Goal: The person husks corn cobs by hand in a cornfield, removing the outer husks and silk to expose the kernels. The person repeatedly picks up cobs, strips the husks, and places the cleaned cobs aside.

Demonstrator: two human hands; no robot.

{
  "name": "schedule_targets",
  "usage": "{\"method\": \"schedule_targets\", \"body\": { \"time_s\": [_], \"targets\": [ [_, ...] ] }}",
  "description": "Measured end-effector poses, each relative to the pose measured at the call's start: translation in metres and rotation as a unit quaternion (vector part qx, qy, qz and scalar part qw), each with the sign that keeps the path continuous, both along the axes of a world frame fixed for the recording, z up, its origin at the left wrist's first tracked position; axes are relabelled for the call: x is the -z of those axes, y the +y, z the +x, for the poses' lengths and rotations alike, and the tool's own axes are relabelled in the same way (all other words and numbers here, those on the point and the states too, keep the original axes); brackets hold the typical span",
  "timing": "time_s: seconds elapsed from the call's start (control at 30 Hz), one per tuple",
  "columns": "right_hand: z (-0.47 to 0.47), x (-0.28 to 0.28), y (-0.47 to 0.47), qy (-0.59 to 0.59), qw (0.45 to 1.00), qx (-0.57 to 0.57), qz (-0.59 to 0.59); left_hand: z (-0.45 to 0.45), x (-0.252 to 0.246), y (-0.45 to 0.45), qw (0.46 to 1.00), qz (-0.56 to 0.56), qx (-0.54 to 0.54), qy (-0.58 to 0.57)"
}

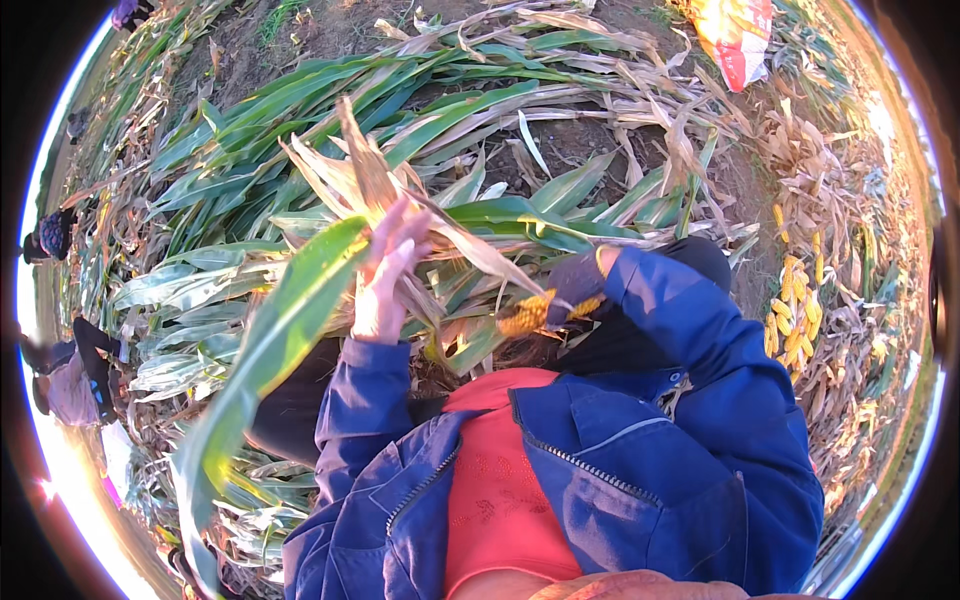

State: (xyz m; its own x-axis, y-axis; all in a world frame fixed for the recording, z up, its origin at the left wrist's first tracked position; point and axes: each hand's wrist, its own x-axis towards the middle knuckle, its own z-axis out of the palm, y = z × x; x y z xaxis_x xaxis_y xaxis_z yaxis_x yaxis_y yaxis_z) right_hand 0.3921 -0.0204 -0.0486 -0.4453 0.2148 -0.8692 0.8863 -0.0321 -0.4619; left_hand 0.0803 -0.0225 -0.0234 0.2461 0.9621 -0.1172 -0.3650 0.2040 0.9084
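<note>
My right hand, in a dark glove (576,283), is closed around a husked ear of yellow corn (525,315), low before my right knee. My left hand (394,251) is raised and blurred, its fingers among dry corn husks (364,176); whether it grips them cannot be told. A long green corn leaf (289,322) hangs beside that hand, down past my left sleeve. Cut corn stalks with green and dry leaves (450,112) lie on the ground in front of me.
Several husked yellow ears (795,315) lie in a heap on dry husks at the right. A red and white sack with printing (731,41) lies at the top right. Other people (75,375) are at the far left edge. Bare soil (577,150) shows between stalks.
</note>
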Motion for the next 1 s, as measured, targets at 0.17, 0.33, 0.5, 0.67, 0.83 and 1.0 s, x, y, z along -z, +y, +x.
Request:
{"method": "schedule_targets", "body": {
  "time_s": [0.17, 0.33, 0.5, 0.67, 0.83, 1.0],
  "targets": [
    [0.143, -0.05, 0.162, 0.199, 0.824, 0.506, 0.161, -0.016, 0.082, 0.094, 0.859, 0.152, -0.07, 0.483],
    [0.172, -0.059, 0.257, 0.232, 0.59, 0.648, 0.422, -0.073, 0.182, 0.1, 0.69, -0.038, 0.15, 0.707],
    [0.108, 0.082, 0.267, 0.078, 0.794, 0.437, 0.415, -0.08, 0.211, 0.092, 0.667, -0.138, 0.191, 0.707],
    [0.014, 0.197, 0.302, 0.037, 0.858, 0.237, 0.454, -0.071, 0.209, 0.099, 0.667, -0.223, 0.186, 0.687],
    [-0.057, 0.22, 0.351, -0.067, 0.863, 0.095, 0.491, -0.061, 0.202, 0.107, 0.663, -0.26, 0.165, 0.683],
    [-0.08, 0.256, 0.367, -0.191, 0.82, 0.043, 0.537, -0.06, 0.204, 0.109, 0.65, -0.272, 0.153, 0.693]
  ]
}}
